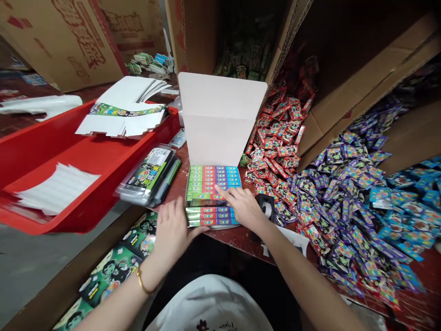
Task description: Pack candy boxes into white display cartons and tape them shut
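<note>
A dark red surface (237, 236) stood crowded among tall cardboard cartons, with loose heaps of small packets spread across it. The right hand (245, 205) lay flat on the display box (212, 195), its grip open, fingers spread over the rows of green, red and blue packets inside; it closed on nothing. The left hand (172, 230) rested just left of that hand, against the near left corner of the box, palm down and fingers loosely open, a gold bangle (144, 284) at the wrist. Beyond the right hand's fingertips the box's white lid (220, 117) stood upright. Just right of the right hand sat a small black tape dispenser (266, 208), and farther right lay red packets (279, 147), then purple packets (341, 202), then blue ones (413, 202). Left of the left hand lay a stack of clear-wrapped packs (149, 177), and past that a red tray (69, 161) holding flat white box blanks (127, 115). Below the left hand, printed green cartons (113, 271) lay beneath the surface edge
</note>
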### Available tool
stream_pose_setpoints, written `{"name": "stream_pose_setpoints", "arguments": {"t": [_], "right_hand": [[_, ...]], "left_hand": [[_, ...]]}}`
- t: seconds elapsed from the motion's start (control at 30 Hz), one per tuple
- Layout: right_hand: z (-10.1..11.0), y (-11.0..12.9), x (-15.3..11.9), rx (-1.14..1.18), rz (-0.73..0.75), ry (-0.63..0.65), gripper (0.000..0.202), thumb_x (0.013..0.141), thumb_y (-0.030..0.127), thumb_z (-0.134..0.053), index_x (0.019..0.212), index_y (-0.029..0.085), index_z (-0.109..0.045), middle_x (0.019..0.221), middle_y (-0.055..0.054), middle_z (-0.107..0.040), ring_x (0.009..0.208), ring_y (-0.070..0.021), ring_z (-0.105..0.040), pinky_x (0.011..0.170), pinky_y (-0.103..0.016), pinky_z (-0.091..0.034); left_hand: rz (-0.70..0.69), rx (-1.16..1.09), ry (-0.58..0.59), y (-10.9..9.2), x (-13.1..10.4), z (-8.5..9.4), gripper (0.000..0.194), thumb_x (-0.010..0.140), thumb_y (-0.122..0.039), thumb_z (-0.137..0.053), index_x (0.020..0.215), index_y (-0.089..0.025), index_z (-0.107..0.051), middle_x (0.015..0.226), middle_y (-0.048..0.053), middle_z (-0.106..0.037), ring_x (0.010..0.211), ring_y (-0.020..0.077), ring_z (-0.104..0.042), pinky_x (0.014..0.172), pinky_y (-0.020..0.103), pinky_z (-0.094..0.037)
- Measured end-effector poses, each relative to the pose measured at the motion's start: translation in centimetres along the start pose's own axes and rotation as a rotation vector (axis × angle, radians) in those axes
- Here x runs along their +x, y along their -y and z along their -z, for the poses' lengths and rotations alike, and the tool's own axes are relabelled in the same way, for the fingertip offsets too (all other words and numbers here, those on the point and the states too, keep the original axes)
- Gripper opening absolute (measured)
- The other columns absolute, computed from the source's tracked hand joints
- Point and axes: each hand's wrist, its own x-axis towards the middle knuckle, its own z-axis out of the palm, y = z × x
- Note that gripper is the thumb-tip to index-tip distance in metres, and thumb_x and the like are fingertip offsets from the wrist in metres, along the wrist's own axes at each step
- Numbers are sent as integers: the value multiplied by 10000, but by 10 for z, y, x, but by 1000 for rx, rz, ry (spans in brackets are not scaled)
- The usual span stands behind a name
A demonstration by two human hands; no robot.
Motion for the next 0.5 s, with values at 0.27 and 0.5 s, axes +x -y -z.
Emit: {"name": "stream_pose_setpoints", "arguments": {"t": [0.27,0.5], "right_hand": [[-22,14,-4,202,45,-202,347,957,365,-453,1262,259,-580,1377,-101,-470,1261,-262,-404,1041,-468,-352],[-64,27,-36,1035,-867,-532,678,914,539,-425,1471,182,-276,1514,-103,-305,1396,-251,-281,1140,-464,-268]], "left_hand": [[-307,-195,57,15,-14,-14,837,821,-581,-553,1490,-248,-178,1528,92,-299,1435,317,-160,1159,562,-148],[183,-1245,139,25,-4,-42,638,926,-567,-325,1486,-293,-191,1584,20,-96,1451,243,-85,1192,470,-131]]}}
